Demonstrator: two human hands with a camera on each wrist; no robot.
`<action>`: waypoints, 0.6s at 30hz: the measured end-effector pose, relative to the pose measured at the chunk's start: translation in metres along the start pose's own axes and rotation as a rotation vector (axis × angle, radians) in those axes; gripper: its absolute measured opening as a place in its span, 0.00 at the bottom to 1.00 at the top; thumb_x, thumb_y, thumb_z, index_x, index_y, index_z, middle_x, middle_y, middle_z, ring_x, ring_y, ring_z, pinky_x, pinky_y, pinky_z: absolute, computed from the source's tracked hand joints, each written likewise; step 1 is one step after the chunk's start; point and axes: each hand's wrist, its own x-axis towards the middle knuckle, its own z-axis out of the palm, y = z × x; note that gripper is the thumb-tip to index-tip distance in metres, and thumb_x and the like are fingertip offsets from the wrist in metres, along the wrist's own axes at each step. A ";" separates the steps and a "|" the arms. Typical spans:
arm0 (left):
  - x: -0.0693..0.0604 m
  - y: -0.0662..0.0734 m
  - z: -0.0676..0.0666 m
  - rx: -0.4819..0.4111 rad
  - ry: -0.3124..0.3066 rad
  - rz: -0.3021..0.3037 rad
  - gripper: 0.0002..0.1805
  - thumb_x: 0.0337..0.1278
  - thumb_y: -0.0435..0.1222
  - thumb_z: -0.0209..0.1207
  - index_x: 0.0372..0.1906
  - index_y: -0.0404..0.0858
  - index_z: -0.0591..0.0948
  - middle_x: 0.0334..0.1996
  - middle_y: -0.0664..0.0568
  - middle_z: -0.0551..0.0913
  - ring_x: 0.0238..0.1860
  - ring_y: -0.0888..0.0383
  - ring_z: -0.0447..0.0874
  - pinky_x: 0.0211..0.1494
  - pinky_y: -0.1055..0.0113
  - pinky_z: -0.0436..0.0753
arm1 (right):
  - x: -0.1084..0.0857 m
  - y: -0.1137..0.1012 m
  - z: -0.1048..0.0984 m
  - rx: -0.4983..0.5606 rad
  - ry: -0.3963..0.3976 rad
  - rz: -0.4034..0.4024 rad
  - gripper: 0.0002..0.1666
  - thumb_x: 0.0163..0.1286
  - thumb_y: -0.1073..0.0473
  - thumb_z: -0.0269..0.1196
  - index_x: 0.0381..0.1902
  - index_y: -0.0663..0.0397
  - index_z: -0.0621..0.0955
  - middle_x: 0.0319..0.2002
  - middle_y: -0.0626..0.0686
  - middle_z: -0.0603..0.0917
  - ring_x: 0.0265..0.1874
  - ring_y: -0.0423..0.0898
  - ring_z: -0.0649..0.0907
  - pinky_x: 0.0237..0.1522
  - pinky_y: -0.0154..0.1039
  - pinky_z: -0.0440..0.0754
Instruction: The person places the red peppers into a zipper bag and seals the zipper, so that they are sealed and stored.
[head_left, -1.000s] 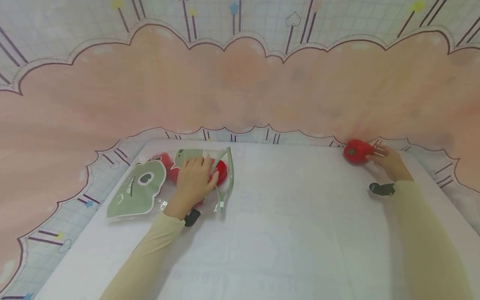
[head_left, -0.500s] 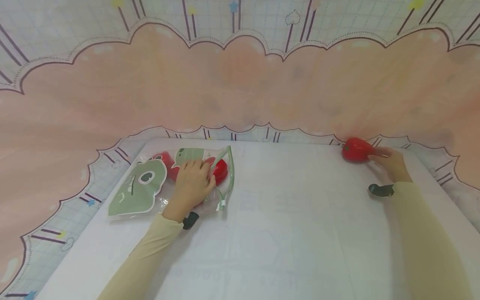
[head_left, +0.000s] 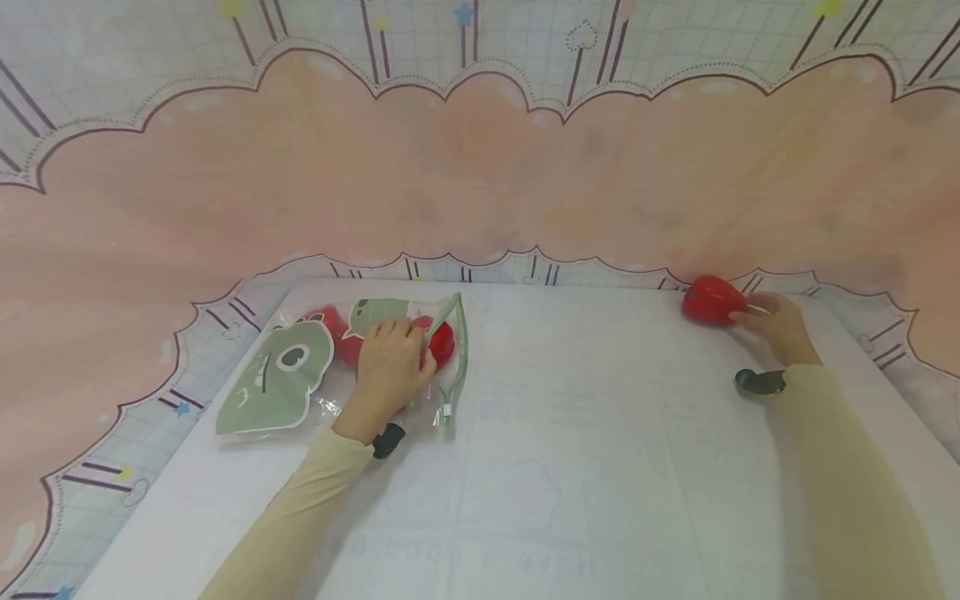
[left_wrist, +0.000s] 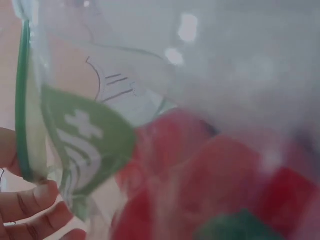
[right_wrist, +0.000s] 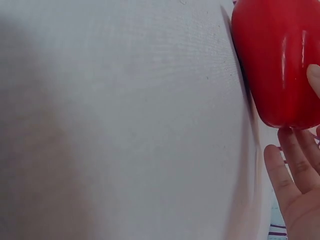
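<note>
My left hand (head_left: 390, 367) lies over a clear zip bag (head_left: 322, 407) with green cartoon prints. In the left wrist view, thumb and fingers (left_wrist: 30, 202) pinch its edge by the green zip strip (left_wrist: 22, 100). Red shapes (left_wrist: 180, 185) show through the plastic, one with a green patch; their kind is blurred. Far right, a glossy red bell pepper (head_left: 711, 301) lies on the table near the back edge. My right hand (head_left: 782, 327) touches its blunt end: in the right wrist view the thumb rests on the pepper (right_wrist: 275, 60) and fairly straight fingers (right_wrist: 300, 162) meet its base.
A white-covered table (head_left: 570, 433) spreads between the two hands. Behind it hangs a peach and grid-patterned cloth (head_left: 480, 167), close to the pepper. Dark camera mounts (head_left: 759, 382) stick out from the wrists.
The red pepper has turned slightly under my right hand, its stem end swinging left. My left hand stays on the bag, with only small finger shifts.
</note>
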 end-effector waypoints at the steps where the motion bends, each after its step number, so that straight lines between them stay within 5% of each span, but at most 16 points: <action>1: 0.000 0.000 0.000 -0.002 0.005 0.004 0.10 0.47 0.39 0.61 0.27 0.35 0.80 0.32 0.43 0.81 0.39 0.46 0.78 0.49 0.54 0.77 | 0.001 0.001 0.000 -0.007 -0.005 0.004 0.55 0.62 0.35 0.56 0.73 0.60 0.47 0.72 0.68 0.50 0.69 0.68 0.56 0.66 0.64 0.57; 9: 0.001 -0.001 -0.003 -0.028 0.093 0.045 0.12 0.46 0.37 0.61 0.34 0.33 0.80 0.32 0.42 0.81 0.38 0.46 0.79 0.47 0.54 0.78 | 0.011 0.008 0.002 -0.061 -0.039 0.046 0.58 0.60 0.33 0.58 0.74 0.55 0.45 0.73 0.66 0.48 0.70 0.69 0.52 0.64 0.69 0.53; 18: 0.002 -0.001 -0.004 -0.019 0.118 0.045 0.13 0.48 0.37 0.60 0.37 0.32 0.80 0.32 0.42 0.80 0.38 0.46 0.79 0.47 0.54 0.78 | 0.014 0.008 0.007 -0.081 -0.023 0.069 0.61 0.57 0.30 0.59 0.74 0.57 0.46 0.72 0.67 0.51 0.70 0.69 0.52 0.64 0.69 0.55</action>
